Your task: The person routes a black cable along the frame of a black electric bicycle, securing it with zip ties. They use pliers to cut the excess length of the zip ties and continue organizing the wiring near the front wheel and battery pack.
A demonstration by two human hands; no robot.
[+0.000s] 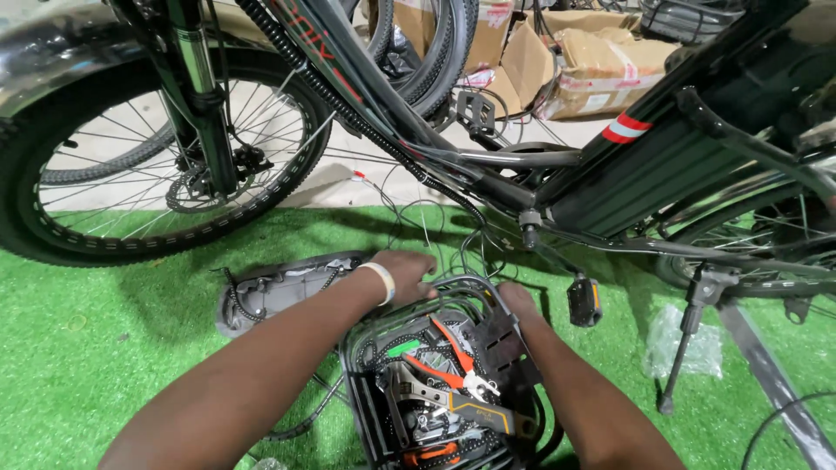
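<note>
My fingers gripped both far corners of a black wire basket [453, 409] on green artificial turf [104, 348], seen from the head camera. My left hand [405, 274], a pale band at its wrist, curled its fingers down over the basket's far left rim, closed on the wire. My right hand [515, 300] lay on the far right rim; its fingers were tucked behind the rim and a black plate [505, 344] standing inside the basket, so I could not tell how tightly they closed.

The basket sat between my forearms, directly below the bicycle's frame [488, 157]. Inside it lay orange-handled pliers [453, 361], an adjustable wrench [427, 392] with a black and yellow handle, a green-tipped tool and a tangle of black cable. Just left of the basket, touching my left wrist, lay a grey moulded cover [279, 292] with a coiled cable on it.

The bicycle stood on its kickstand [688, 339], its front wheel [157, 148] with disc brake at left, a pedal [584, 302] hanging just right of my right hand. Thin loose wires [418, 218] trailed from the frame toward the basket. A crumpled clear plastic bag [670, 344] lay by the kickstand. Cardboard boxes [592, 70] were stacked beyond on the bare floor.
</note>
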